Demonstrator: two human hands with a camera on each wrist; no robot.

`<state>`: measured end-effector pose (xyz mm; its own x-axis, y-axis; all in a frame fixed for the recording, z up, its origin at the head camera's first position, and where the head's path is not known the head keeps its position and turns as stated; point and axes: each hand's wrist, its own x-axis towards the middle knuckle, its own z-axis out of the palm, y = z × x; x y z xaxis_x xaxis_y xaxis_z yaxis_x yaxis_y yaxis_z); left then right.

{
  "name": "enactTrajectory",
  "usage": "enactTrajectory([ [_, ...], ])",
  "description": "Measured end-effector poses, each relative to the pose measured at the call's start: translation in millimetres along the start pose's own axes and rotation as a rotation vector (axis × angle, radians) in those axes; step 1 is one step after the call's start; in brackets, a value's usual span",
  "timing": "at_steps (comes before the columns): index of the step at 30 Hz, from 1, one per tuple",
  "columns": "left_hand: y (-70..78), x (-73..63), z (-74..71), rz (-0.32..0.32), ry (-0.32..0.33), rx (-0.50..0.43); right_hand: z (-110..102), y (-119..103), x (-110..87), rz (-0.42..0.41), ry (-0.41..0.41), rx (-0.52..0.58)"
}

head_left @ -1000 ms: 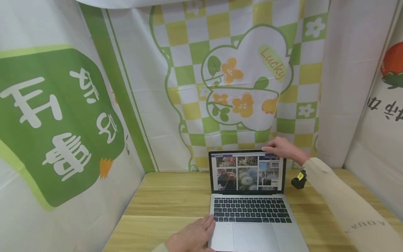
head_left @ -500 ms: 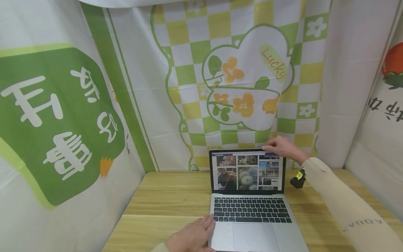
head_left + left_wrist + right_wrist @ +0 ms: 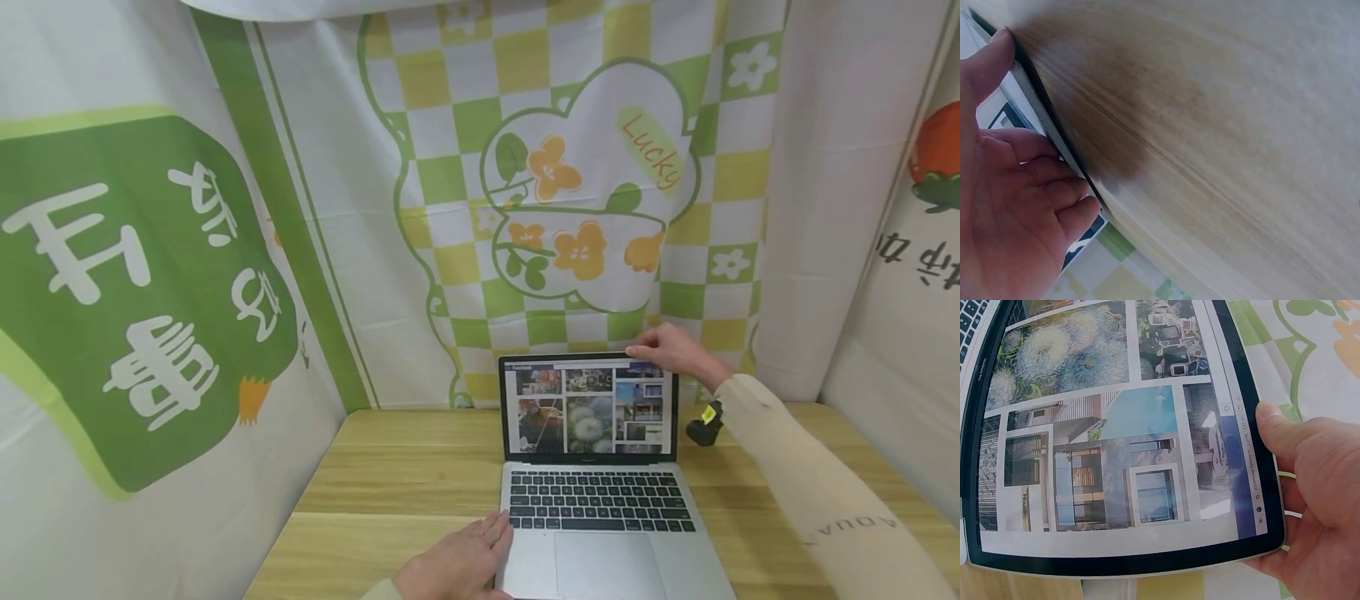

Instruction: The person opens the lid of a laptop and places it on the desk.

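An open laptop stands on the wooden table, its lit screen showing a page of pictures. My right hand grips the screen's top edge near the right corner. In the right wrist view, the thumb lies on the front bezel and the other fingers go behind the lid. My left hand rests against the left side of the laptop's base, beside the keyboard. From the left wrist view, its thumb and fingertips touch that edge, the fingers slightly bent.
The wooden table extends to both sides of the laptop. Behind it hangs a green-and-yellow checked cloth. Printed fabric walls enclose the left and right. A black device with a yellow mark sits at the right wrist.
The screen's top edge has risen slightly, with my right hand still gripping it, so the lid's angle has shifted a little. My left hand stays in place against the base.
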<state>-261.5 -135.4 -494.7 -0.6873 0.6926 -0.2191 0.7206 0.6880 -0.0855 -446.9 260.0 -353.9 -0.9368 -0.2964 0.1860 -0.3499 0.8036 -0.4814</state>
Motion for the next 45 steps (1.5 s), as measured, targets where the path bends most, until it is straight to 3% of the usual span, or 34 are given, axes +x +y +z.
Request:
enactTrajectory([
  [14, 0.1, -0.6, 1.3, 0.013, 0.029, 0.043, -2, 5, 5.3, -0.011, -0.010, 0.008],
  [22, 0.5, 0.3, 2.0, -0.006, -0.022, -0.032, -5, 7, 4.6, -0.033, -0.027, 0.033],
  [36, 0.4, 0.2, 0.5, -0.013, -0.025, -0.042, -7, 15, 12.2, 0.006, -0.045, 0.013],
  [45, 0.1, -1.0, -0.3, -0.006, -0.006, -0.041, -6, 17, 12.3, 0.087, -0.018, 0.059],
])
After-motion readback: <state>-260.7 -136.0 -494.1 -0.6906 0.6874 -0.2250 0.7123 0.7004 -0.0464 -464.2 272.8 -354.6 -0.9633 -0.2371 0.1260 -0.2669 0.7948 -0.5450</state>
